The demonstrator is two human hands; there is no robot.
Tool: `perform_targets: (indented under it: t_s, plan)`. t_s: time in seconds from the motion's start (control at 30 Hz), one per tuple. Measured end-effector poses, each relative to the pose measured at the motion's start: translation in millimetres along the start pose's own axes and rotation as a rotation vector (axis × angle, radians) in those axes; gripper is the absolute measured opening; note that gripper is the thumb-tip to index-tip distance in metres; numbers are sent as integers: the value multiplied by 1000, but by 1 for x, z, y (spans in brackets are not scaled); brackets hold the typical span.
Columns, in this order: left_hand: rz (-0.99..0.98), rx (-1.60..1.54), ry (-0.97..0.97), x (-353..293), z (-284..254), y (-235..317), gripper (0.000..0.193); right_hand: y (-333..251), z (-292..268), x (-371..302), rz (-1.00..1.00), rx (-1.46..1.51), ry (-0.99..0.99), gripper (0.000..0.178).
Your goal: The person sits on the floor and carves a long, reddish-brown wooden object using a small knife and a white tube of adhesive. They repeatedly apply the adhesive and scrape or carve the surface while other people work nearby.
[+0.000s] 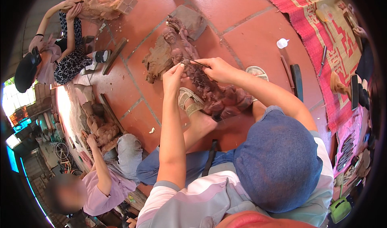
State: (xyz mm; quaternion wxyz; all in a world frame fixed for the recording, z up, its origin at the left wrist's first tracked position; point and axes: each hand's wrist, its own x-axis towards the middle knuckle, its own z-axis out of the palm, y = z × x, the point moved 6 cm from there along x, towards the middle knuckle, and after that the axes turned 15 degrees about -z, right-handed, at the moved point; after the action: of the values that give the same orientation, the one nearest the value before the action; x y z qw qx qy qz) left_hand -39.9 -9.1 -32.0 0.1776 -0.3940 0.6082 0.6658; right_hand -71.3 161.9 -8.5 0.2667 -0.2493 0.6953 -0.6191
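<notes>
Gripping thin dark tool (199, 63) w/ R hand (219, 69), clamped on it, tip end aimed twd L hand (173, 78). Holding L hand at mid. of carved statue (189, 50), w/ fingertips drawn together; can't tell if on anything sm. Got statue, reddish-brown wood, on red tile floor (250, 38) betw. sandalled feet, w/ head end pointing away & wide base nearest body; can't tell if flat or propped. Seeing gnarled brown wood (155, 62) just L of statue, plus greyish block (194, 24) by its head. Sitting w/ denim knee (278, 159) up close on R.

Can spot sm. white container (282, 43) nr red patterned mat (296, 20), slim tool (323, 60) by mat's edge, also brown stick (287, 72) & dark strip (297, 83) side by side on tiles, R of R foot.

Seeing co-worker in dark cap (26, 71), upper L, w/ both hands at paler carving (94, 6); also another in lilac shirt (107, 195), lower L, w/ hand at brown carving (105, 129).
</notes>
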Motion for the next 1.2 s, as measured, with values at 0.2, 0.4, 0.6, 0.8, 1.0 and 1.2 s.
perform_targets:
  t_s: [0.2, 0.4, 0.6, 0.8, 1.0, 1.2]
  plan:
    - [-6, -52, -13, 1, -2, -5, 33, -11, -5, 0, 0, -26, -35, 48]
    - [-6, -41, -8, 0, 0, -3, 31, -8, -5, 2, -60, -46, -14, 46]
    - [-44, -83, 12, -4, -3, -9, 27, -5, -5, 3, -69, -91, -16, 44]
    - [-48, -144, 3, -4, -2, -9, 26, -6, -4, 1, -13, -22, -17, 43]
    - [-64, -48, 31, -1, 4, -3, 23, -10, -5, 1, -41, -62, -13, 43]
    - [-91, 41, 23, 1, 1, 5, 23, -6, -4, 3, -63, -94, -21, 44]
